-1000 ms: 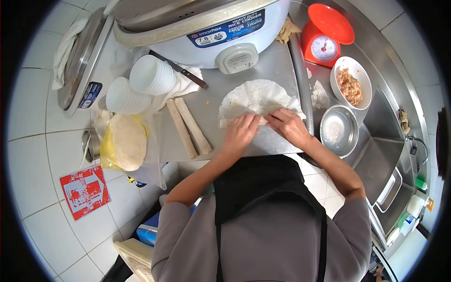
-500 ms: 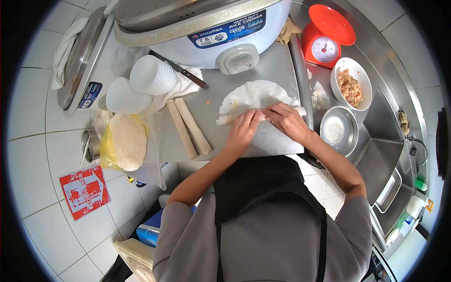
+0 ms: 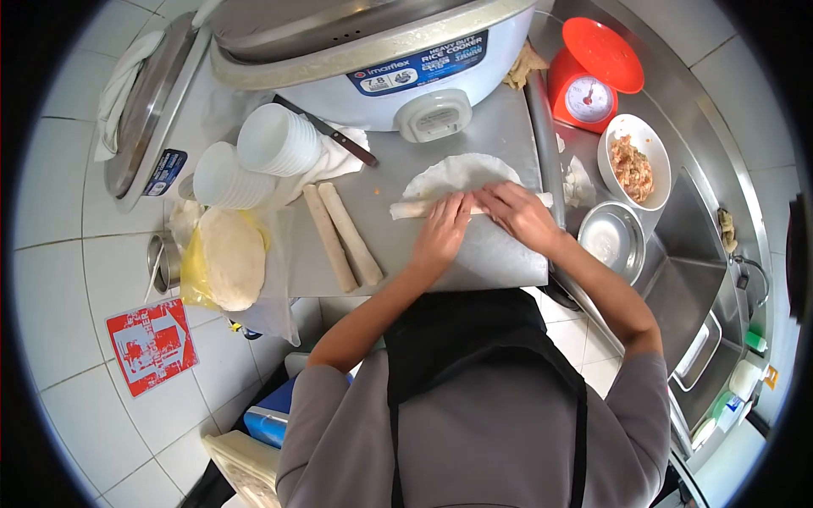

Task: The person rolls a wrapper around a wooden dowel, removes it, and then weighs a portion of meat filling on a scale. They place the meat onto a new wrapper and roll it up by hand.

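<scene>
A thin white wrapper [image 3: 457,173] lies on the steel counter [image 3: 500,254], its near part rolled into a long tube [image 3: 409,208]. My left hand [image 3: 442,234] presses on the middle of that roll with fingers flat. Beside it, my right hand [image 3: 520,216] presses the roll's right part. Two finished rolls [image 3: 343,237] lie side by side to the left of my hands.
A large rice cooker [image 3: 373,51] fills the back. Stacked white cups [image 3: 254,157] and a knife [image 3: 326,129] lie at left, with a wrapper pile [image 3: 230,256] on yellow plastic. Right: red scale [image 3: 590,76], filling bowl [image 3: 633,161], steel bowl [image 3: 611,241], sink [image 3: 694,279].
Both hands have pushed the roll away from me; more wrapper is wound into the tube and the flat part beyond it has shrunk.
</scene>
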A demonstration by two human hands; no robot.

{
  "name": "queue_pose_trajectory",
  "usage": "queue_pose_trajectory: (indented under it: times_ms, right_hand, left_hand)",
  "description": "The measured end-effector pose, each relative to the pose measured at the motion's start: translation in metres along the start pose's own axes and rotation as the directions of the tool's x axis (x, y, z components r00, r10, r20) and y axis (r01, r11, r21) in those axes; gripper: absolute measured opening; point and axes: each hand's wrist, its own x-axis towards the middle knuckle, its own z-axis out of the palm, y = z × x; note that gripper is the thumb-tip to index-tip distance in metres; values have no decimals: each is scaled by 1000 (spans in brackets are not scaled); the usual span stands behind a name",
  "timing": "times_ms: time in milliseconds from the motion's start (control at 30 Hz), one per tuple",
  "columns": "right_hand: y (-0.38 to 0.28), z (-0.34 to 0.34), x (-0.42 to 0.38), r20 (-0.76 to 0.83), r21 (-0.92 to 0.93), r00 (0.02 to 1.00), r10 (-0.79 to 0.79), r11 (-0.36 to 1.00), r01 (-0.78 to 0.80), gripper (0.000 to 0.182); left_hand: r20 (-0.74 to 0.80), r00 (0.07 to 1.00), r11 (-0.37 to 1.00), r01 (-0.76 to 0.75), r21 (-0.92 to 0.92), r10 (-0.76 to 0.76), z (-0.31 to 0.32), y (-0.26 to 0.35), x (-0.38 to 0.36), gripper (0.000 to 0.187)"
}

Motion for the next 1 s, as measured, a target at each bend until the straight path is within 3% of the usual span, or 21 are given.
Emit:
queue_pose_trajectory:
  times_ms: [100, 267, 567, 733, 833, 900, 967, 1000]
  right_hand:
    - [0, 4, -7, 31, -143, 992, -125, 981, 128, 32]
    - [17, 11, -7, 92, -104, 994, -67, 992, 77, 35]
    - [12, 5, 1, 111, -178, 993, -34, 983, 53, 36]
    - [-14, 8, -13, 135, -190, 991, 12, 982, 14, 34]
    - [-37, -5, -24, 93, -9, 982, 165, 986, -165, 34]
    - [-36, -32, -50, -81, -117, 934, 348, 927, -355, 32]
    - [-14, -58, -111, -228, -324, 828, 513, 762, -561, 32]
    - [-14, -66, -138, -251, -555, 714, 653, 507, -659, 37]
  left_hand:
    - [16, 1000, 999, 25, -28, -25, 3, -3, 4, 47]
    - [-101, 994, 998, -34, -43, 30, 4, -2, 5, 46]
    - [-29, 999, 1000, -25, -2, 25, 7, -19, 16, 42]
    - [130, 988, 993, -73, -94, 85, -12, -18, 7, 36]
    - [221, 967, 989, -104, -105, 125, -22, -16, -1, 33]
    - [204, 969, 986, -114, -118, 137, -22, -17, -3, 33]
    - [177, 976, 985, -108, -132, 131, -21, -17, -4, 32]
    - [159, 978, 982, -108, -152, 132, -22, -16, -4, 33]
